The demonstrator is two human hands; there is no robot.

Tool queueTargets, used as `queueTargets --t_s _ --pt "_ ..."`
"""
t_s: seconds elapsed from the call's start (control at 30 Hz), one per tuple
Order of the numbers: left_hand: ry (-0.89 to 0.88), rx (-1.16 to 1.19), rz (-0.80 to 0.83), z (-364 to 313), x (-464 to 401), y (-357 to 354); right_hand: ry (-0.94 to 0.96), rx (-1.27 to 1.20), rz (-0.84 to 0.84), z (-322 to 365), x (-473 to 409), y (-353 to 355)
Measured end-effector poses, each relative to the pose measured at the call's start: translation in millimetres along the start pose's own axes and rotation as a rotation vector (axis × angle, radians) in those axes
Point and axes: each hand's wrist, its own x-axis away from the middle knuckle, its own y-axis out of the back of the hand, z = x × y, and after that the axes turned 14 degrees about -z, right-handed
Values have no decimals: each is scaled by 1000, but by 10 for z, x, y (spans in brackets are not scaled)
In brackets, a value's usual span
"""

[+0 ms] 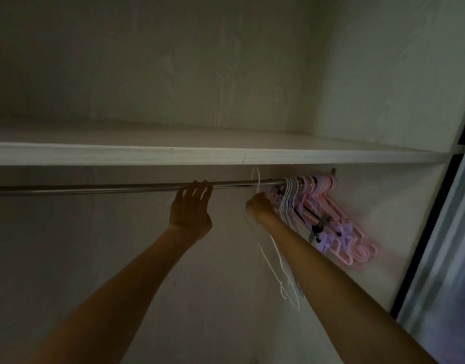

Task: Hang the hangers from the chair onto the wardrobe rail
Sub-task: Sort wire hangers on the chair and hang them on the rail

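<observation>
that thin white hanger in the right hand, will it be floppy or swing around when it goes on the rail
The white hanger looks like thin wire or slim plastic, so probably light and slightly springy. Gripped near its hook by the right hand, its body dangles low, so it will likely sway on the smooth metal rail and slide easily.

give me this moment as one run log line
left hand: fingers touch rail | right hand: holds white hanger, hook at rail | hung hangers: bunched at rail's right end

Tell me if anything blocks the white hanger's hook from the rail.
Nothing visible does. The right hand holds the white hanger with its hook at a bare stretch of rail, between the left hand and the bunched hangers.
</observation>
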Motion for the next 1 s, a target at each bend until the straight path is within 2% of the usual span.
queueTargets --t_s 0.17,0.4,0.53,0.57,0.63,0.73,0.77,0.8,0.87,0.93,1.0 --pt "7 58 -42 7 48 -21 36 64 3 -21 -94 -61" --pt "86 75 -45 -89 59 -84 71 150 159 -88 -166 -36" --pt "81 60 -26 -93 45 -57 -86 24 344 -293 -123 -138" --pt "81 61 -18 -92 51 -49 -82 30 339 -350 -95 -178" --pt "85 63 -12 -105 51 -35 128 122 128 -469 -71 -202" --pt "91 55 6 -121 68 -63 467 14 -345 -449 0 -25" --pt "92 47 5 -119 78 -78 588 13 -444 -402 -36 25" --pt "90 42 -1 -128 79 -91 692 63 -465 -361 -96 80" --pt "89 40 -16 -134 81 -100 823 243 -387 -286 -223 135" --pt "89 34 -17 -138 77 -100 888 382 -359 -277 -333 147" --pt "98 35 -8 -145 78 -103 917 418 -386 -306 -383 177"
